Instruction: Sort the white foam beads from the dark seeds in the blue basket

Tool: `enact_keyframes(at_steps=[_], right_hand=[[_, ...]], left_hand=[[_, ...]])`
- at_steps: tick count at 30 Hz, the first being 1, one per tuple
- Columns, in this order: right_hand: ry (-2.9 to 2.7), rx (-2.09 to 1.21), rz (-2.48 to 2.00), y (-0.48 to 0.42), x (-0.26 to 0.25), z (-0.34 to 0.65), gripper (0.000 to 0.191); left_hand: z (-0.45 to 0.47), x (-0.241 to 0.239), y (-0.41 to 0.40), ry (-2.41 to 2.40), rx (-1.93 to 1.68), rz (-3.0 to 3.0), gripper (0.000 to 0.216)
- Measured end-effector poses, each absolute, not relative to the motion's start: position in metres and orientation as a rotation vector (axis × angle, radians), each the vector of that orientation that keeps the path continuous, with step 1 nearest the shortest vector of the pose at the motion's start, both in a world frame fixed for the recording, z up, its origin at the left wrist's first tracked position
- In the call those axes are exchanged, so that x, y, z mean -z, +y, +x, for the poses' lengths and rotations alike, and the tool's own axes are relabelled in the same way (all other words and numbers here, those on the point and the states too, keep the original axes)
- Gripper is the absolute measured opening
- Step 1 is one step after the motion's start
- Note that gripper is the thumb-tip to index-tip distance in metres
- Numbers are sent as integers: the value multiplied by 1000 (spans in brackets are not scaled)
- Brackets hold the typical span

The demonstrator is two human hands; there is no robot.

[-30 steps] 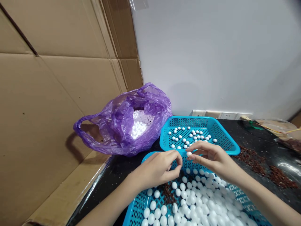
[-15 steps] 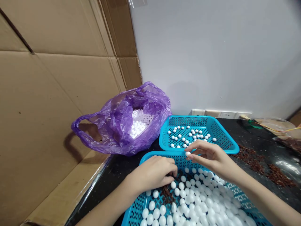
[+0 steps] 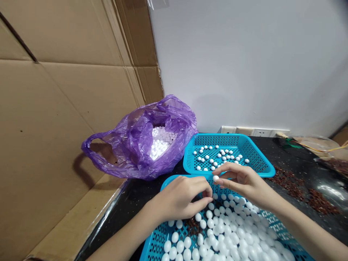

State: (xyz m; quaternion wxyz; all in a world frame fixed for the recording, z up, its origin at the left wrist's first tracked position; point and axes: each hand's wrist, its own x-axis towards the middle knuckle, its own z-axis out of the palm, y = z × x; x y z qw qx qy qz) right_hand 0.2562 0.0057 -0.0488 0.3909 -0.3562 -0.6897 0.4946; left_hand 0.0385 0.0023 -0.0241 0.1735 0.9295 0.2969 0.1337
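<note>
My right hand (image 3: 244, 179) pinches a small white ball (image 3: 215, 178) between thumb and fingertips, over the far rim of the near blue basket (image 3: 148, 246). To its left, my left hand (image 3: 187, 195) is held over the same basket, thumb and index fingertips pressed together. Whatever is between those fingertips is too small to make out. Beneath both hands, many white balls (image 3: 239, 235) fill the basket, heaped toward its right side. A patch of dark reddish-brown bits (image 3: 193, 226) lies on the mesh bottom under my left hand.
Behind stands a second blue basket (image 3: 257, 159) with several scattered white balls. A purple plastic bag (image 3: 130, 145) holding small white beads leans at the left by a cardboard wall (image 3: 54, 108). Reddish-brown bits (image 3: 323, 202) lie on the black tabletop at right, near wall sockets (image 3: 262, 133).
My left hand has moved right and its thumb and index finger have come together, nearer the right hand. My right hand keeps the white ball and has hardly moved.
</note>
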Motion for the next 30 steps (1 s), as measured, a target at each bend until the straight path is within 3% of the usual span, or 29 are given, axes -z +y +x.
enact_keyframes(at_steps=[4, 30], right_hand=[[-1695, -1356, -852, 4, 46, 255, 15], [-1710, -1412, -801, 1, 44, 255, 9]], left_hand=[[39, 23, 2, 883, -590, 2525, 12], [38, 24, 4, 882, -670, 2400, 10]])
